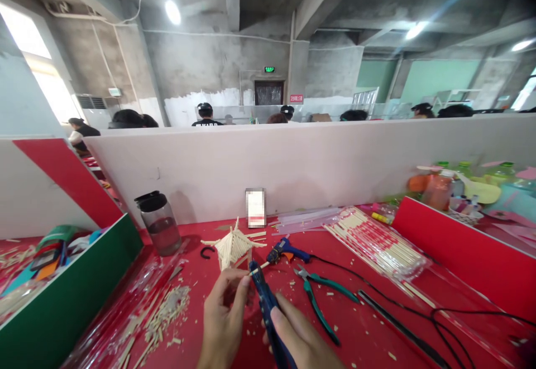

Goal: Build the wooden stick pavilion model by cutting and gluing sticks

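Note:
My left hand (224,313) pinches a thin wooden stick (260,269) near its end, just in front of a small pavilion-like model built of sticks (234,244). In my right hand (295,332) is a dark blue hand tool (268,307), which looks like cutters. Its tip meets the stick close to my left fingertips; the exact bite is too small to tell. Behind the tool lies a blue glue gun (288,250) with an orange trigger. Green-handled diagonal pliers (320,291) rest spread on the table to the right of my right hand.
A lidded bottle (161,229) stands at the left, near stick offcuts (167,310). Bagged sticks (374,243) lie at the right, with a black cord (377,285) crossing the red table. A phone-like object (255,208) leans on the white partition (209,168); people sit beyond.

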Demonstrator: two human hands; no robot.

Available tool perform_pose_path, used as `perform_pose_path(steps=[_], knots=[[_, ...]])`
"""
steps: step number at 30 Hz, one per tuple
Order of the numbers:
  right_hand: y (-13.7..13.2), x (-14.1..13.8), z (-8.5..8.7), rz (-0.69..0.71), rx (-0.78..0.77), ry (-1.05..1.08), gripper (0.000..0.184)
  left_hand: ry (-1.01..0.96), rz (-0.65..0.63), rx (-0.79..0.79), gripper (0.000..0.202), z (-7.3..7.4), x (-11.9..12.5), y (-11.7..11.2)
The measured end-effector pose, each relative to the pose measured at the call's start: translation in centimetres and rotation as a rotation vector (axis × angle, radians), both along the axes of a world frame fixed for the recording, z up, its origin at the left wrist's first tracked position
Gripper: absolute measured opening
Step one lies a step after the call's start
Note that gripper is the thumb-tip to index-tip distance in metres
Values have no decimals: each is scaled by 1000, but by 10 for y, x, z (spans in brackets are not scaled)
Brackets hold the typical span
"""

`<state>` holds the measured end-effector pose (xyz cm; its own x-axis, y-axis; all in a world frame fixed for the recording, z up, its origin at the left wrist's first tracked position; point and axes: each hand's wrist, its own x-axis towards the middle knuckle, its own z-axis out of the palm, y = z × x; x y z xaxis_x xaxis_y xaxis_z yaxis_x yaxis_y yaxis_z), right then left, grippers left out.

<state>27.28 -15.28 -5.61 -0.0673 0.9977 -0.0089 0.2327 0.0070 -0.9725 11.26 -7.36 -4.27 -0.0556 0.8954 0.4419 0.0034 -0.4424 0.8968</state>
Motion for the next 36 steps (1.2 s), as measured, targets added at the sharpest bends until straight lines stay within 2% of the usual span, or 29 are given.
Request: perform_pose_path(steps=[7,14,19,24,30,36], knots=[[-1,-3,2,-60,-77,-5,67,47,-2,35,29,-5,5,-3],[-2,-4,6,-66,-64,0,69,46,-1,1,24,-11,3,-1],[-2,-4,5,-69,-55,10,69,40,1,-15,26,-10,3,-2],[-1,-4,7,-93,-124,25,71,27,-11,-18,21,-10,3,-2],[-2,-9,1,-148,-137,54,79,24,-43,-3,17,-13,1,0],[-1,-11,-1,-131,-113,47,83,47,-79,-4,16,-13,0,1]])
